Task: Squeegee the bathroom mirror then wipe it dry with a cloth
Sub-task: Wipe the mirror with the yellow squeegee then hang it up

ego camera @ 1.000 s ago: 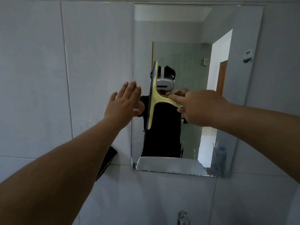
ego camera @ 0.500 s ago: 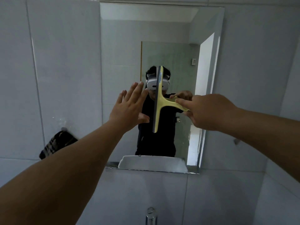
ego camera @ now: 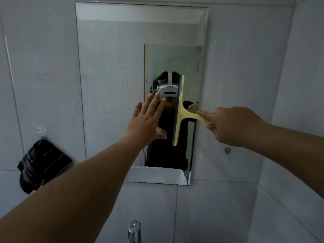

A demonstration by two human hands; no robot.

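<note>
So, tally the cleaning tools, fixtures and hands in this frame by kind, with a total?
Squeegees: 1, yellow squeegee
Cloths: 1, dark striped cloth
Mirrors: 1, mirror
Taps: 1, tap
Hands: 2, left hand, right hand
Total: 6

The end of the yellow squeegee [ego camera: 179,113] handle is hidden inside the right hand [ego camera: 231,126]. Part of the mirror [ego camera: 112,67] is covered by the left hand [ego camera: 146,123], and contact with the glass cannot be told. The tap [ego camera: 134,231] is cut off by the bottom edge. The dark cloth [ego camera: 41,165] is partly covered by the left forearm.
</note>
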